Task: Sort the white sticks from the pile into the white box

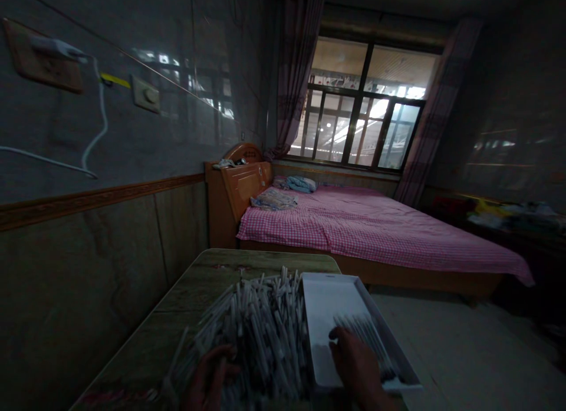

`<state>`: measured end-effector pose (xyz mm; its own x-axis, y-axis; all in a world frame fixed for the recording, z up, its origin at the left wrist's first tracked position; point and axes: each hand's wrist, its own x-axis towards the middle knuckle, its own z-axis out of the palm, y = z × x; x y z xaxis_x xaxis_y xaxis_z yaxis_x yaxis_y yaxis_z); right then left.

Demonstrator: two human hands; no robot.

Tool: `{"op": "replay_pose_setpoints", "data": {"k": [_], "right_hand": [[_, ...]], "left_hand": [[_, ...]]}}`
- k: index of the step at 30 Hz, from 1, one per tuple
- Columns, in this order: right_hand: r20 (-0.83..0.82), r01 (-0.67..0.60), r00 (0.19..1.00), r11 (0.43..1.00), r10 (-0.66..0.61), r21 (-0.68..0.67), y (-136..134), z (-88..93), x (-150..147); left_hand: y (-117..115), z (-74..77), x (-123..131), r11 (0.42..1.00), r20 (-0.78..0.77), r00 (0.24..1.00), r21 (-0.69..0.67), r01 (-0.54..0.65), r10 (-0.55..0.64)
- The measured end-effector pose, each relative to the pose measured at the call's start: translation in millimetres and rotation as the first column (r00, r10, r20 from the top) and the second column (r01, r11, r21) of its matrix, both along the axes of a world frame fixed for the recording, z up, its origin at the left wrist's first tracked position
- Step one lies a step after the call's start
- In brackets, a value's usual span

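Pens (260, 334), thin and pale, make a large loose heap on the near end of the tabletop (198, 293), the sticks crossing at many angles and reaching up to the left wall of the tray. Room noted first, by size: tiled wall (110, 163) runs along the left with a wooden trim band; a bed (375, 228) under a pink checked cover stands beyond the tabletop, its wooden headboard against that wall; a window (362, 122) with dark frames and drawn-back curtains sits behind the bed. Light is dim throughout.

Tabletop: greenish-brown, worn surface, set against the left wall.

Tray (327, 305): shallow white rectangular box, just right of the heap and touching it, its far end pointing toward the bed. A small row of pens (367, 337) lies inside, along its right side, roughly parallel.

Left hand (210, 378): resting on the near edge of the heap, fingers spread apart over the pens, not seen to be closed around any.

Right hand (356, 364): inside the tray at its near end, fingers loosely extended, tips touching the near ends of the row laid there. Whether it pinches one, I cannot tell; too dark.
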<state>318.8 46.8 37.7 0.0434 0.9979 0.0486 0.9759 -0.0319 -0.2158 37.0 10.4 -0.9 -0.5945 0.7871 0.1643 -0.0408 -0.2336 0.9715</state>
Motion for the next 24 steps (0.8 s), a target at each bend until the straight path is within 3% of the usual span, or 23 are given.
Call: {"op": "replay_pose_setpoints", "data": {"k": [5, 10, 17, 20, 22, 24], "right_hand": [[-0.092, -0.246, 0.964, 0.967, 0.251, 0.06, -23, 1.8, -71], [-0.003, -0.254, 0.967, 0.964, 0.254, -0.079, -19, 1.2, -127], [0.008, -0.242, 0.97, 0.97, 0.242, -0.019, -7, -5.5, -139], [0.018, -0.215, 0.976, 0.976, 0.216, -0.015, -8, -4.6, -135], [0.002, -0.208, 0.978, 0.978, 0.208, -0.014, -12, -5.9, -131], [-0.047, -0.219, 0.975, 0.976, 0.219, 0.004, -16, -11.2, -128]], "left_hand": [[0, -3.3, -4, 0.999, -0.006, 0.999, -0.02, 0.033, -0.033], [3, -8.1, -11, 0.986, -0.011, 0.99, -0.089, 0.141, -0.142], [11, -35.1, -15, 0.981, -0.116, 0.975, -0.064, 0.185, -0.191], [13, -42.7, -17, 0.982, -0.254, 0.948, -0.033, 0.188, -0.191], [14, -45.7, -21, 0.983, -0.44, 0.885, 0.028, 0.182, -0.151], [15, -48.0, -25, 0.974, -0.644, 0.759, 0.099, 0.201, -0.091]]}}
